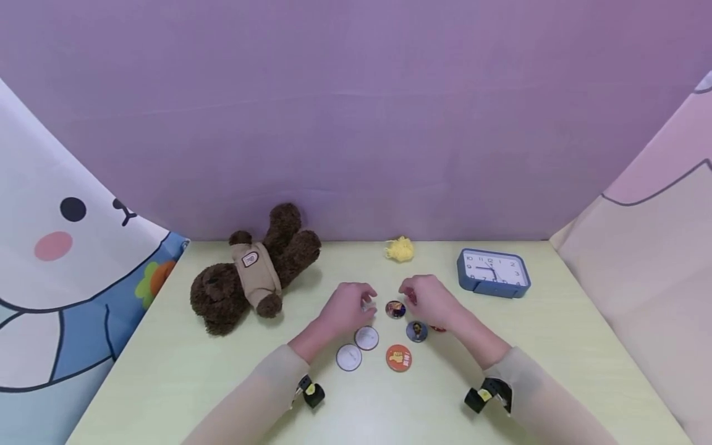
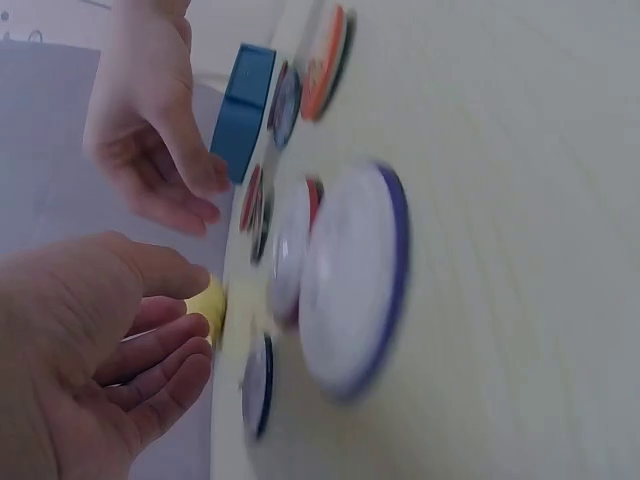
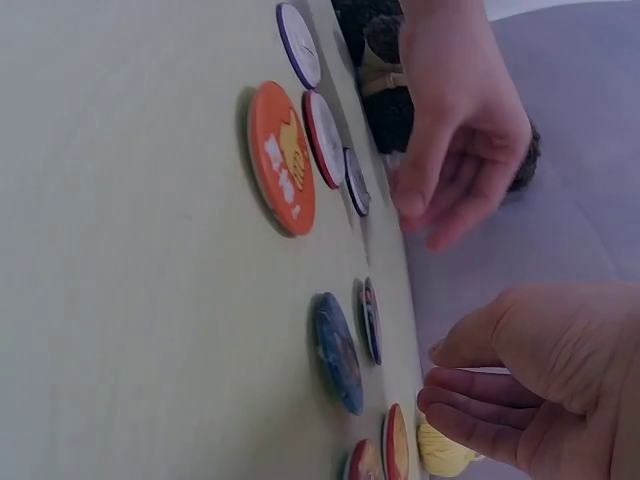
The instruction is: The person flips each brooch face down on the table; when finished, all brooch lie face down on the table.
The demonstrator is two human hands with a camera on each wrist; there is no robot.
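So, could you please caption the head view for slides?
Left hand and right hand over round badges, teddy and clock nearby.

An orange badge (image 1: 398, 358) bears a yellow thumbs-up and white lettering, a blue badge (image 1: 416, 331) a portrait, one white badge (image 1: 348, 357) is purple-rimmed, a second white badge (image 1: 366, 338) red-rimmed, the clock (image 1: 494, 272) blue with a white face, the bear (image 1: 258, 272) dark brown, the pompom (image 1: 400, 249) yellow.
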